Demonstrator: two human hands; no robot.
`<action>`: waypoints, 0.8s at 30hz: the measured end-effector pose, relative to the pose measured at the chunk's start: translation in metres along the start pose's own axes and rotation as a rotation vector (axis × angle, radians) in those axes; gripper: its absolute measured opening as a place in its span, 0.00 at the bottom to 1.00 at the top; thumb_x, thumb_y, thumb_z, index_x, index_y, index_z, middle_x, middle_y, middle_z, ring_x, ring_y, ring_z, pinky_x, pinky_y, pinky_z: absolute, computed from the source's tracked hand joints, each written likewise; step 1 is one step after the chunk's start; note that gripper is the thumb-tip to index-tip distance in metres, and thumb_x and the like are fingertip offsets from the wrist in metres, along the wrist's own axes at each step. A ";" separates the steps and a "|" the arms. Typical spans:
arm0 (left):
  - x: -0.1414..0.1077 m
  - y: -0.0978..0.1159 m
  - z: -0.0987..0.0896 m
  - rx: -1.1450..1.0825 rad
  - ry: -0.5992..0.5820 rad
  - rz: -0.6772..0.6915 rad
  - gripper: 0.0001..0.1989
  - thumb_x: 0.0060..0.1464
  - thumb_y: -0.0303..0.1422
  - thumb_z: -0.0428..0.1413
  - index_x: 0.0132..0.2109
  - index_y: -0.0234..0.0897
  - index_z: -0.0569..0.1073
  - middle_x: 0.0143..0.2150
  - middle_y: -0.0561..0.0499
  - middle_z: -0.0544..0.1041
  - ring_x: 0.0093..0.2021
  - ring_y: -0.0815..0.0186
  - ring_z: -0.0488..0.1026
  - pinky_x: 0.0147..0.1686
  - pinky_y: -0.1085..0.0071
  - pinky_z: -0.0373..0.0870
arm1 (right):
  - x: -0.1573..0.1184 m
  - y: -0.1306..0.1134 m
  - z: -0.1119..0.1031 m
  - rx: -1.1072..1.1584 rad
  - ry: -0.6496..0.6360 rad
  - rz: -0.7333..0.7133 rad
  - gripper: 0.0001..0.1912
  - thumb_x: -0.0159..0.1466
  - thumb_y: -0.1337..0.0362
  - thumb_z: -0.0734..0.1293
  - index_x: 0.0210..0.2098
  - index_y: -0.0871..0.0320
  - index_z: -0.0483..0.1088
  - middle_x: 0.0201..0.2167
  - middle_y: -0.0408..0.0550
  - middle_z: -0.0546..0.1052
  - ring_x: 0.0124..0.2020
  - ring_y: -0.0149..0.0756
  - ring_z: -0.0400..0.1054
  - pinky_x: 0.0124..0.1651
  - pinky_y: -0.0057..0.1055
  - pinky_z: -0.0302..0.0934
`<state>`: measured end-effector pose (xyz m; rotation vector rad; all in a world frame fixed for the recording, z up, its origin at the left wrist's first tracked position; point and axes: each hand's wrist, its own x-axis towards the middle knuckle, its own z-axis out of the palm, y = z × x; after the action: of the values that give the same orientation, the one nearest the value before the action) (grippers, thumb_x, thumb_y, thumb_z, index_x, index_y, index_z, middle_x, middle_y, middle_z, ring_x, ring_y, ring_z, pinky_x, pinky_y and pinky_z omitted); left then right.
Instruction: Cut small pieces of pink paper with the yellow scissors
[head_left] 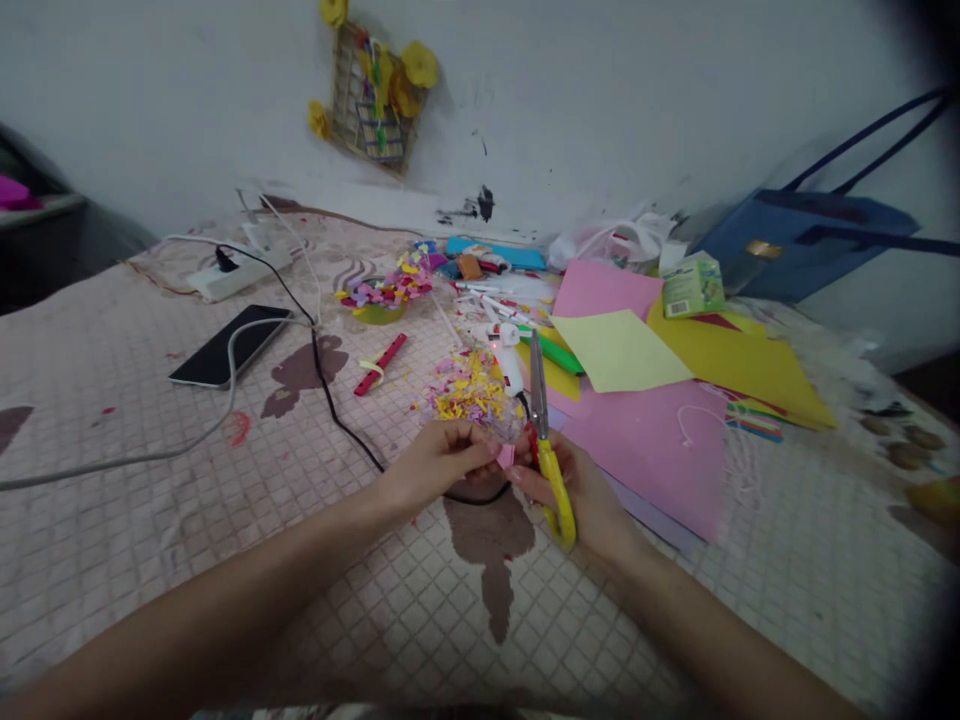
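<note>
A small pink piece (506, 456), paper or foam, is pinched between the thumb and fingers of my left hand (442, 455). My right hand (574, 490) is closed around scissors (551, 470) with yellow handles, their blades pointing up and away from me. The fingertips of that same hand reach the right side of the pink piece. Just beyond both hands lies a heap of yellow, pink and purple scraps (472, 395). Beside the heap is a white glue gun (508, 360) with a small red light, partly behind the scissors' blades.
Pink sheets (660, 450), a pale yellow sheet (626, 350) and a blue bag (810, 240) are on the right. On the left are a phone (229, 345), a power strip (240, 270) and cables. A bowl of cut pieces (382, 305) stands behind a red strip (381, 364).
</note>
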<state>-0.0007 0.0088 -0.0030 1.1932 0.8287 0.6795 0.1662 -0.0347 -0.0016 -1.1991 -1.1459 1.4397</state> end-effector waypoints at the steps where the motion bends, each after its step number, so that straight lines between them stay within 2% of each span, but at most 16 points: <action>1: 0.000 0.000 0.000 0.001 0.009 0.011 0.14 0.48 0.40 0.60 0.26 0.31 0.70 0.21 0.54 0.70 0.24 0.74 0.65 0.28 0.75 0.61 | 0.000 0.000 -0.001 -0.014 -0.004 0.002 0.17 0.48 0.58 0.75 0.30 0.57 0.65 0.25 0.39 0.67 0.24 0.26 0.57 0.27 0.25 0.52; 6: -0.002 0.001 0.000 0.006 0.044 0.033 0.15 0.48 0.41 0.60 0.26 0.32 0.70 0.21 0.55 0.69 0.24 0.74 0.64 0.27 0.75 0.60 | 0.001 0.000 -0.001 -0.008 0.004 0.008 0.20 0.46 0.56 0.76 0.30 0.57 0.65 0.27 0.41 0.68 0.26 0.28 0.60 0.28 0.26 0.54; 10: -0.003 0.001 0.000 0.045 -0.014 0.025 0.15 0.46 0.41 0.62 0.29 0.31 0.73 0.25 0.52 0.73 0.27 0.72 0.67 0.30 0.75 0.62 | 0.001 0.001 0.000 0.028 0.005 0.010 0.21 0.44 0.57 0.77 0.29 0.57 0.65 0.27 0.40 0.68 0.27 0.28 0.60 0.30 0.26 0.55; 12: -0.002 0.001 -0.002 0.051 -0.014 0.006 0.15 0.45 0.41 0.63 0.29 0.31 0.73 0.25 0.52 0.74 0.27 0.72 0.68 0.30 0.75 0.63 | 0.000 0.001 0.000 0.014 -0.020 0.015 0.19 0.47 0.56 0.76 0.30 0.57 0.65 0.25 0.39 0.68 0.26 0.27 0.59 0.28 0.26 0.53; 16: 0.000 0.004 -0.009 0.047 0.074 0.021 0.15 0.45 0.41 0.62 0.27 0.32 0.71 0.22 0.54 0.73 0.24 0.73 0.67 0.28 0.75 0.63 | -0.004 -0.001 -0.002 0.017 -0.070 0.050 0.19 0.55 0.50 0.71 0.34 0.56 0.64 0.22 0.38 0.64 0.21 0.26 0.54 0.23 0.26 0.49; 20: -0.001 0.014 -0.013 0.029 0.140 0.086 0.14 0.46 0.40 0.62 0.28 0.32 0.71 0.24 0.53 0.73 0.25 0.73 0.67 0.29 0.75 0.64 | -0.008 0.002 -0.006 0.051 -0.155 -0.013 0.18 0.60 0.47 0.66 0.39 0.53 0.63 0.27 0.40 0.65 0.23 0.28 0.57 0.26 0.28 0.55; 24: -0.003 0.020 -0.013 0.030 0.161 0.123 0.14 0.47 0.40 0.62 0.28 0.31 0.71 0.24 0.53 0.73 0.26 0.73 0.67 0.29 0.75 0.63 | -0.007 0.014 -0.011 -0.001 -0.179 0.001 0.16 0.64 0.48 0.61 0.41 0.53 0.63 0.25 0.40 0.64 0.23 0.29 0.58 0.27 0.28 0.55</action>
<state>-0.0138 0.0175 0.0152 1.2352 0.9077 0.8750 0.1764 -0.0430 -0.0151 -1.0883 -1.2668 1.5715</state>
